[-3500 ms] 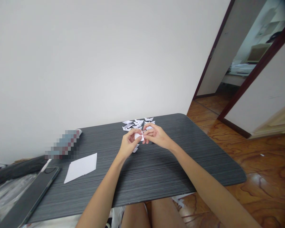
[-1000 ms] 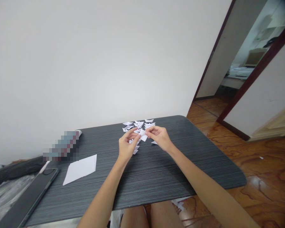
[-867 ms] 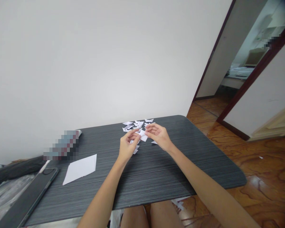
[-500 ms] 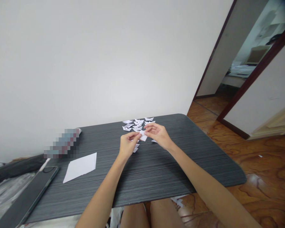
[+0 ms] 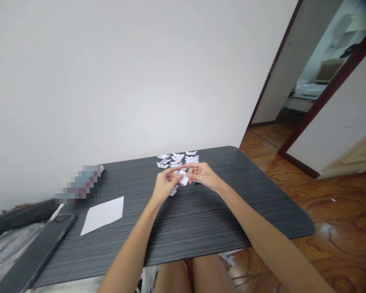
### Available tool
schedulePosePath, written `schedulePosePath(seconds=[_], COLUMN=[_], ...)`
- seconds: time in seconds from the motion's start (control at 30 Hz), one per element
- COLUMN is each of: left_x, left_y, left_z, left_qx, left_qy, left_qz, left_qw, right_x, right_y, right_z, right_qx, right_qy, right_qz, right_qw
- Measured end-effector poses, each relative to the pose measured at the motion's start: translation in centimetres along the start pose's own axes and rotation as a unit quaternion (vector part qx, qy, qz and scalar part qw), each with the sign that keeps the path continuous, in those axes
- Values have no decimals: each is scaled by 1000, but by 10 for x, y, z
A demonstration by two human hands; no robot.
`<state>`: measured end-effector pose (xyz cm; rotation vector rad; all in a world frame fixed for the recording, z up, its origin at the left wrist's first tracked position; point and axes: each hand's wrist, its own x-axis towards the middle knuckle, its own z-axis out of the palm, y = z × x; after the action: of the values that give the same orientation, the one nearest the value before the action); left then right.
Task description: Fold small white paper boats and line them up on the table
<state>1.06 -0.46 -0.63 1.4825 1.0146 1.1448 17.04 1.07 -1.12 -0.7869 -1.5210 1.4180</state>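
A small folded piece of white paper [image 5: 184,178] is held up over the table between both hands. My left hand [image 5: 165,183] pinches its left side between thumb and fingers. On the right side, my right hand [image 5: 203,175] grips it the same way, its index finger stretched across towards the left fingers. Behind the hands, several small white paper boats [image 5: 177,157] stand in rows. Another paper boat [image 5: 173,191] lies partly hidden under my left hand, and more behind my right hand are mostly covered.
The dark wood-grain table [image 5: 134,240] meets a white wall. White paper sheets [image 5: 103,215] lie at the left, near a dark phone-like slab [image 5: 38,254] and a pixelated object [image 5: 81,185]. Paper scraps [image 5: 228,259] are on the floor. A doorway [image 5: 305,81] opens at the right.
The folded paper has turned and dropped slightly, now showing a squarer face. My right hand's raised fingers have come down and reach left over the paper, near my left fingers.
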Motion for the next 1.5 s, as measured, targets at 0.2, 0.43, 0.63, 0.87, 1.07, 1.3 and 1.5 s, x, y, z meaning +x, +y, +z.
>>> schedulePosePath(seconds=[0.2,0.43,0.63,0.87,1.07,1.3,1.5], left_x=[1,-1,-3,-2,-1,-1,-3], left_y=[-4,2,2,1,2,-3,-1], left_z=[-2,-3,2,1,-5,-10,-8], left_qx=[-26,-72,-90,-96,-72,192,272], left_qy=[-1,-12,-53,-56,-118,-39,28], left_qz=[4,-14,-35,-28,-16,188,206], left_qw=[1000,997,994,993,990,962,939], right_x=[1,-2,-2,-1,2,5,1], right_y=[3,-2,-3,-4,0,5,0], right_z=[-2,-3,5,4,-2,-5,-2], right_qx=[0,-2,-16,-37,-34,74,48], right_qy=[-7,-48,-20,-9,9,55,-1], right_qz=[10,-11,-15,-13,-1,46,25], right_qw=[1000,999,1000,999,999,995,999])
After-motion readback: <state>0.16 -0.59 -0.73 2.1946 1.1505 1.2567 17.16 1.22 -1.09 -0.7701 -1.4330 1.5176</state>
